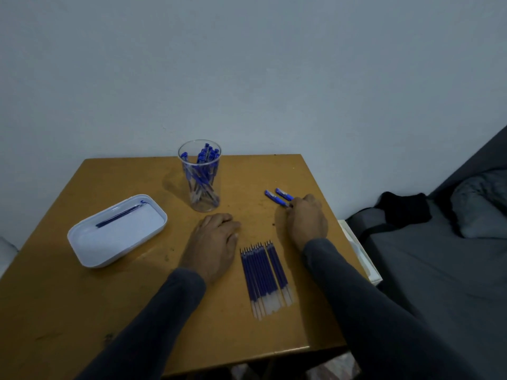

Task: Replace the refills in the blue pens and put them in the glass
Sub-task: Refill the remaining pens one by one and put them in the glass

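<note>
Your wooden table (82,297) carries a white tray (90,250) left of the glass (199,176), which holds blue pens (204,160). Nearer you, refills (263,275) lie in a row. Your left hand (214,242) rests flat, fingers relaxed; your right hand (307,218) pinches two pens (279,198) right of the glass.

Pen (277,199) ends under right hand (307,219)

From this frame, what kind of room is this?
Probably a bedroom or small living room at home, not a workshop. A small wooden table stands against a plain painted wall, and a bed or sofa with a grey pillow sits just to its right.
</note>
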`<action>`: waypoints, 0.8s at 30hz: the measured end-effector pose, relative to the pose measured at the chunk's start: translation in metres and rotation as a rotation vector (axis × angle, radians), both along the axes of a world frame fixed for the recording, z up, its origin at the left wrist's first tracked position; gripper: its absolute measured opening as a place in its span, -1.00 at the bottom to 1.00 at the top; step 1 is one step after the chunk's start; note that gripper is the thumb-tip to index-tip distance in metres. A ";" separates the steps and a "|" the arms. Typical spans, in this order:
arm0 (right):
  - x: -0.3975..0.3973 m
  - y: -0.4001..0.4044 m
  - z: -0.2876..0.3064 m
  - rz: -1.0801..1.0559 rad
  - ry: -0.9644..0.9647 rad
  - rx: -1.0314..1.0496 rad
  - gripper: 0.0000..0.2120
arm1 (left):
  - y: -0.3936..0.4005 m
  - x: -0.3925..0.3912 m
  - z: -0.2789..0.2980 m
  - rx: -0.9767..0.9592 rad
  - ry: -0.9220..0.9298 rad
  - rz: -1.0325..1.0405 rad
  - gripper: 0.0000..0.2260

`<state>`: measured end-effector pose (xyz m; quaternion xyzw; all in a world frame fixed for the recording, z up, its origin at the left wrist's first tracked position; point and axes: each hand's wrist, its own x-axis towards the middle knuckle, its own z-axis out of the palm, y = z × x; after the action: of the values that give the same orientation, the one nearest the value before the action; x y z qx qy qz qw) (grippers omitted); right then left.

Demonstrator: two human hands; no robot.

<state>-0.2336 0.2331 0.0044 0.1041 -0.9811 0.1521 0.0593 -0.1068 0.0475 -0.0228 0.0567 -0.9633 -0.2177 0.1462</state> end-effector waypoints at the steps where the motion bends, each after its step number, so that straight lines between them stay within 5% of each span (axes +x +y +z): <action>1: 0.000 -0.001 0.000 0.001 -0.005 0.009 -0.71 | 0.000 0.000 0.000 -0.004 -0.004 0.004 -0.69; 8: 0.014 -0.009 0.009 -0.010 -0.051 -0.061 -0.78 | -0.001 0.002 0.003 0.099 -0.008 0.004 -0.70; 14: 0.061 -0.036 0.024 0.024 -0.217 -0.465 -0.88 | -0.002 0.028 0.020 0.324 0.077 0.080 -0.73; 18: 0.106 -0.058 0.025 0.223 -0.485 -0.775 -0.62 | -0.009 0.055 0.028 0.549 0.068 0.151 -0.78; 24: 0.157 -0.078 0.014 0.441 -0.696 -0.899 -0.20 | -0.022 0.100 0.035 0.770 -0.002 0.222 -0.81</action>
<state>-0.0769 0.1549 0.0182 0.2138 -0.7378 0.5852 -0.2597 -0.0069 0.0254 0.0120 0.2114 -0.7994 -0.5457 0.1359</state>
